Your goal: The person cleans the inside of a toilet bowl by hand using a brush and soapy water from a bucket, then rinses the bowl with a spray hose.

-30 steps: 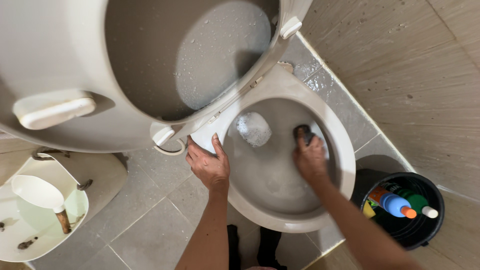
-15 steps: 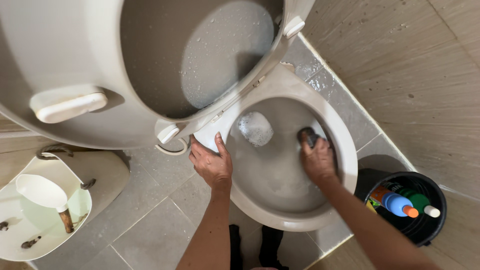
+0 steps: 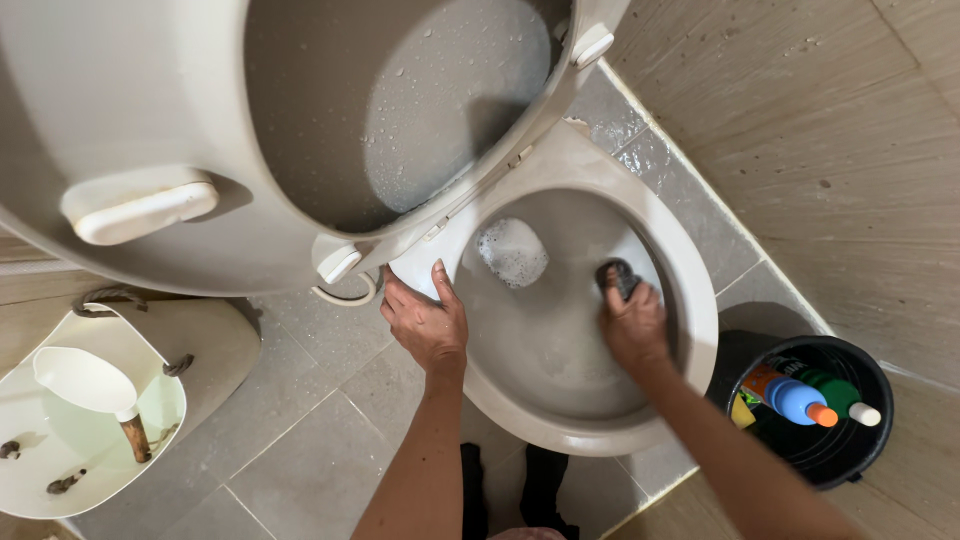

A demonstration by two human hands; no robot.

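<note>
My right hand (image 3: 632, 325) presses dark scrub pad (image 3: 617, 276) inside toilet bowl (image 3: 690, 300); left hand (image 3: 428, 320) grips rim.

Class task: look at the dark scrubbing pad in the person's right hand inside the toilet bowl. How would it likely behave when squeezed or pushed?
The scrubbing pad is small beside the right hand, so probably light. It looks soft, likely bending when squeezed. The toilet bowl looks wet and soapy, so it may slide.
</note>
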